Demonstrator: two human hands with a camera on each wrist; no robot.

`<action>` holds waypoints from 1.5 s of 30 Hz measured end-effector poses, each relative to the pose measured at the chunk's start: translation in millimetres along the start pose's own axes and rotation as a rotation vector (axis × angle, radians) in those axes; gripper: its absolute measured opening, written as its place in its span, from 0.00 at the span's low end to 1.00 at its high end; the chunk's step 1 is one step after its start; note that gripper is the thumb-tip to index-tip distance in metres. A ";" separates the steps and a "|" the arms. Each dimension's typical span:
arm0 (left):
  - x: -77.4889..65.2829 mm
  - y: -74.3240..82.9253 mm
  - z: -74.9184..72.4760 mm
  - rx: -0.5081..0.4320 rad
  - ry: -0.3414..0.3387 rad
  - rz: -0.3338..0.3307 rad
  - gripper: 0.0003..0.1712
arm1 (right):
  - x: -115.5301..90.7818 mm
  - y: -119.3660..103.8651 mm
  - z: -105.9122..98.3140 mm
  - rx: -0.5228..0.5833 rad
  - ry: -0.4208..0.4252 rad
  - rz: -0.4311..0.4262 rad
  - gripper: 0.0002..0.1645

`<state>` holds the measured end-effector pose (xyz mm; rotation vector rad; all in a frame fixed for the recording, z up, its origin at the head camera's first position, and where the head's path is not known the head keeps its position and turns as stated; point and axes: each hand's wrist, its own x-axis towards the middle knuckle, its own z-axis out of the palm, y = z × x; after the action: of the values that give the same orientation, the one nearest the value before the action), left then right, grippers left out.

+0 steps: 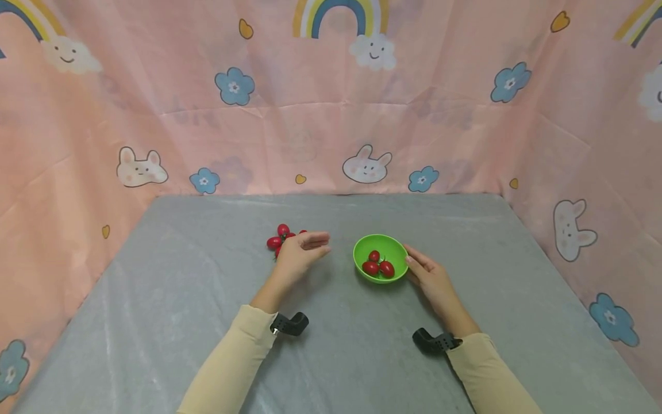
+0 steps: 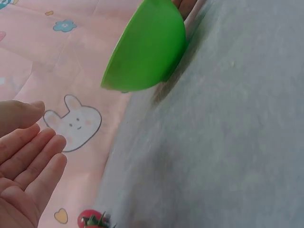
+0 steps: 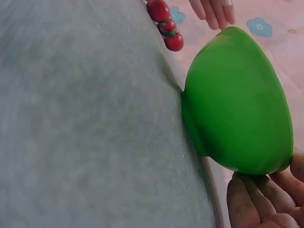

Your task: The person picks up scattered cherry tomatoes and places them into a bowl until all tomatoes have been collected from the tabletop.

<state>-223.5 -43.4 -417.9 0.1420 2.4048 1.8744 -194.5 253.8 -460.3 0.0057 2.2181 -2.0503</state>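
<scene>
A bright green bowl (image 1: pixel 391 246) with several small red cherry tomatoes (image 1: pixel 386 268) inside stands near the middle of the table. At its right side my right hand (image 1: pixel 433 283) grips it, thumb at the rim and fingers against the outer wall, as the right wrist view also shows at the fingers (image 3: pixel 259 197). My left hand (image 1: pixel 299 253) holds nothing; its fingers are extended and the thumb is apart from them in the left wrist view. Just behind and left of this hand lies a cluster of cherry tomatoes (image 1: pixel 274 243), partly hidden by it.
Grey cloth covers the table (image 1: pixel 336 356). A pink printed curtain (image 1: pixel 310 138) hangs along the back edge and both sides. Each wrist carries a black strap-on device, such as the left one (image 1: pixel 291 324).
</scene>
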 end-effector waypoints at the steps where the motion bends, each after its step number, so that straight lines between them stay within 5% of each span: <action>1: 0.1 -0.6 -1.5 -0.002 0.003 -0.004 0.20 | -0.1 -0.1 -0.3 -0.002 -0.002 -0.002 0.35; 28: -7.6 -24.3 -40.7 -0.012 0.088 -0.072 0.22 | -0.8 -3.8 1.1 -0.014 0.006 0.008 0.33; 45: -8.8 -34.3 -44.1 0.014 0.095 -0.067 0.23 | 0.3 -2.8 1.4 -0.014 0.011 0.008 0.33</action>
<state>-221.1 -95.2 -440.4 -0.0277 2.4509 1.8759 -194.8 252.1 -457.7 0.0252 2.2353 -2.0351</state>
